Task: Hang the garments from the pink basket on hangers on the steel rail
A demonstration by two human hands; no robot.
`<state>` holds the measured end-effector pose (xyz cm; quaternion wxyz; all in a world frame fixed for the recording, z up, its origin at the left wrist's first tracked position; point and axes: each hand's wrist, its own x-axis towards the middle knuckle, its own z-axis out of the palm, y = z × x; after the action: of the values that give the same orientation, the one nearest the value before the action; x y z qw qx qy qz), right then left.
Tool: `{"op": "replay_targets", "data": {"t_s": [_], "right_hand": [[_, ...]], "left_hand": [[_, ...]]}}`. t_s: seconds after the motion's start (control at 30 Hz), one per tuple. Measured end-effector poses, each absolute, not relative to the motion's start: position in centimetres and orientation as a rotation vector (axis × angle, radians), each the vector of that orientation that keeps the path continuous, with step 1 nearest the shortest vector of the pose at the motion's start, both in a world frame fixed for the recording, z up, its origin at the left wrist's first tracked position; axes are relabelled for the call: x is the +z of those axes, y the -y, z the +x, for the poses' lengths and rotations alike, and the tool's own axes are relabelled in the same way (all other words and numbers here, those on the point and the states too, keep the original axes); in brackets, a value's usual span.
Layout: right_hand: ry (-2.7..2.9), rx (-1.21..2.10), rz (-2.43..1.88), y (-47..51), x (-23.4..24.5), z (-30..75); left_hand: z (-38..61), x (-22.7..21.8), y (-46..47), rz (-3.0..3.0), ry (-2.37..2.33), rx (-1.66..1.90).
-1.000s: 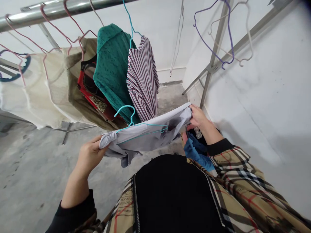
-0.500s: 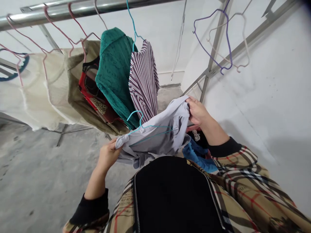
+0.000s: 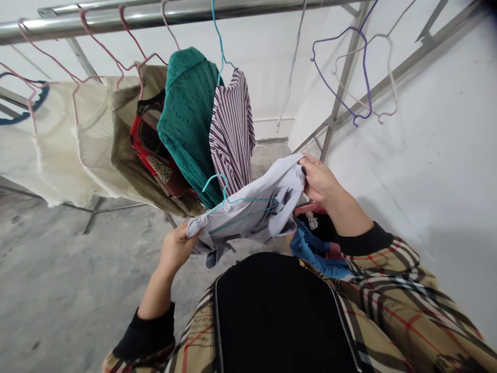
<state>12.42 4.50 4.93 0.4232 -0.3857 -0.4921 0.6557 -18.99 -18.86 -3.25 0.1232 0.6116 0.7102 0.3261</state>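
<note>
A pale grey shirt [image 3: 248, 217] is stretched between my two hands in front of my body. My left hand [image 3: 177, 247] is closed around its left shoulder, where one end of a turquoise hanger [image 3: 224, 189] sits under the cloth. The hanger's hook stands up free of the shirt, and its wire shows across the neck opening. On the other side my right hand [image 3: 319, 180] pinches the shirt's right shoulder. The hanger's right end reaches into the fabric short of that hand. The lower part of the shirt hangs in loose folds.
A metal rail [image 3: 143, 19] carries a striped top [image 3: 233, 129], a green velvet garment [image 3: 190, 109], a brown garment [image 3: 126, 122] and cream tops [image 3: 58, 134]. A purple hanger [image 3: 367, 67] and a white hanger [image 3: 392, 77] hang at right. Blue cloth [image 3: 316, 254] lies piled below my right arm.
Both hands keep their grip on the shirt and have barely shifted. The lower folds of the shirt have swung a little. The view has moved slightly.
</note>
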Motion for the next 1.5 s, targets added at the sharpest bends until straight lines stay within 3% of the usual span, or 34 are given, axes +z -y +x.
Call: {"op": "replay_targets", "data": {"t_s": [0.17, 0.3, 0.4, 0.53, 0.6, 0.7, 0.87, 1.13, 1.23, 1.4, 1.5], "right_hand": [[1.278, 1.602, -0.837, -0.7, 6.5, 12.5], [2.142, 1.605, -0.350, 4.8, 9.3, 13.9], [2.615, 1.201, -0.126, 5.3, 10.8, 15.3], [2.446, 0.418, -0.678, 1.0, 9.2, 16.0], [2.546, 0.306, -0.820, -1.0, 7.5, 15.9], [2.685, 0.564, -0.807, -1.9, 5.4, 15.9], [2.433, 1.089, -0.666, -0.6, 4.5, 16.8], [2.324, 0.966, -0.855, 0.4, 3.6, 18.4], [2.259, 0.801, -0.904, 0.4, 2.9, 19.2], [2.105, 0.572, -1.041, 0.2, 2.5, 21.6], [2.093, 0.553, -0.995, 0.3, 3.0, 22.9]], "left_hand": [[-17.4, -5.1, 18.4, 1.623, -2.190, 1.175], [-16.7, -5.4, 17.6, 1.462, -2.075, 1.631], [-17.3, -4.3, 17.3, 1.508, -1.973, 1.826], [-18.5, -2.1, 16.9, 1.699, -1.816, 1.775], [-18.6, -1.2, 16.7, 1.727, -1.782, 1.707], [-18.4, -0.4, 16.2, 1.687, -1.784, 1.665], [-17.5, 0.8, 15.2, 1.609, -1.752, 1.691], [-17.0, 3.0, 15.5, 1.024, -1.574, 2.042], [-15.6, 2.7, 17.0, 1.291, -1.588, 1.809], [-14.6, 1.9, 18.2, 1.826, -1.483, 0.752], [-16.3, 2.2, 17.4, 1.835, -1.707, 0.689]]}}
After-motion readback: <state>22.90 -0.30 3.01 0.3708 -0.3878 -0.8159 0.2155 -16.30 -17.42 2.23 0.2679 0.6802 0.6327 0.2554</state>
